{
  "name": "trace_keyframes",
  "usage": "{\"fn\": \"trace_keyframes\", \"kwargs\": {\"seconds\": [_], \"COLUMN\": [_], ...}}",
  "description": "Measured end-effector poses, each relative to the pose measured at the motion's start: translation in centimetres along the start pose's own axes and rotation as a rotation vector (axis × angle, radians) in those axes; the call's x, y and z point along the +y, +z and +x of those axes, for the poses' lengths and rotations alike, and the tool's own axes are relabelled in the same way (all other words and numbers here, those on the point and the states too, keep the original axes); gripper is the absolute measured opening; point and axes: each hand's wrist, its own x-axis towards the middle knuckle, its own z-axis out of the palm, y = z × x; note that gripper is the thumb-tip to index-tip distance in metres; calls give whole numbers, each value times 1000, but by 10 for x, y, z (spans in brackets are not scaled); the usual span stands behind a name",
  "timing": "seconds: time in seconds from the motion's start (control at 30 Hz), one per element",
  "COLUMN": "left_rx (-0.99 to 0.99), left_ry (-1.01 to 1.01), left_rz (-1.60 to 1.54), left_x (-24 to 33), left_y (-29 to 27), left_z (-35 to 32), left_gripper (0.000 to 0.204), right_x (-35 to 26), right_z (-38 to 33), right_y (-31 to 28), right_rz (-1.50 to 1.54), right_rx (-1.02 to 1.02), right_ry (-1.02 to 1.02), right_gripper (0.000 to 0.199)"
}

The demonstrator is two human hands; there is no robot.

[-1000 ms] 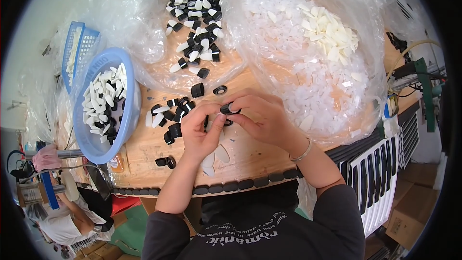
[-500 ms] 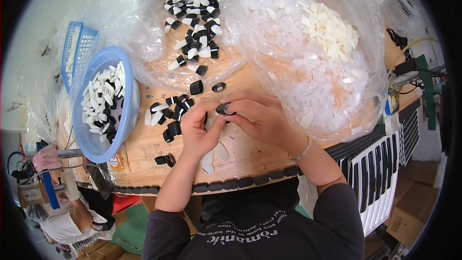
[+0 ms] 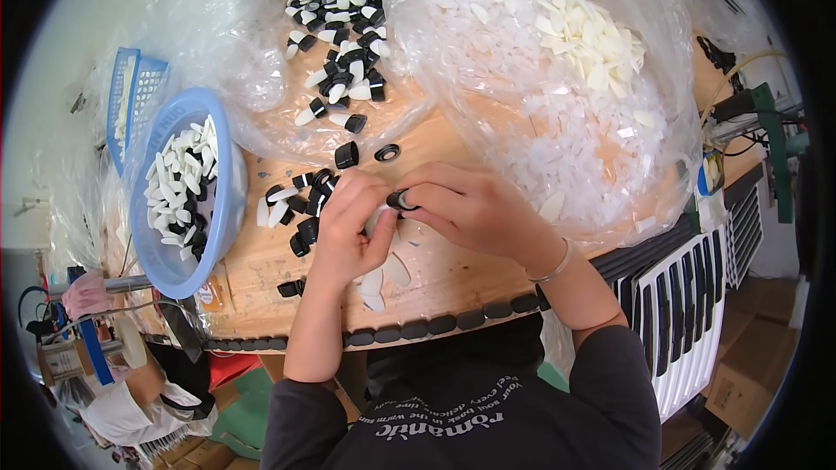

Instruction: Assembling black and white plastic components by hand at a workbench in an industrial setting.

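Note:
Above the middle of the table my two hands meet. My right hand [image 3: 461,209] pinches a short black ring-shaped cap [image 3: 399,201] between thumb and fingers, its round opening showing. My left hand [image 3: 351,228] is closed beside it, its thumb close to the cap. A white piece, mostly hidden, shows between the left thumb and forefinger. Below the hands lie several flat white oval pieces [image 3: 373,282]. Beyond them rest a black cylinder cap [image 3: 347,154] and a flat black ring [image 3: 387,152]. Left of my left hand are loose black caps [image 3: 307,231], some with white tabs.
A blue basin [image 3: 238,200] with white and black pieces stands at the left, a blue basket [image 3: 157,78] behind it. Capped pieces [image 3: 335,9] lie on plastic at the back. White flakes [image 3: 583,148] and cream ovals [image 3: 592,39] cover the right. Black ovals [image 3: 442,324] line the front edge.
My left hand's fingers have shifted and its thumb points more upward beside the cap. The right hand still holds the black cap. The whole view has shifted slightly.

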Motion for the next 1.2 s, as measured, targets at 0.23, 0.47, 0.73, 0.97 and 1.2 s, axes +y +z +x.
{"fn": "trace_keyframes", "kwargs": {"seconds": [0.23,0.47,0.73,0.97,1.2], "left_rx": [73,133,182,203,331], "left_ry": [-157,-80,21,109,181], "left_rz": [-218,-189,-72,161,322], "left_x": [-11,-15,-12,-11,-3], "left_y": [13,16,13,10,23], "left_z": [-8,-8,-6,-6,-2], "left_gripper": [20,18,14,23,42], "right_x": [-1,1,-2,-4,-5], "right_z": [-3,-2,0,2,-3], "right_y": [7,6,1,3,16], "right_rz": [69,-60,-59,-37,10], "right_rx": [98,73,64,91,226], "right_ry": [111,-14,-57,-59,172], "right_gripper": [18,15,16,16,15]}}
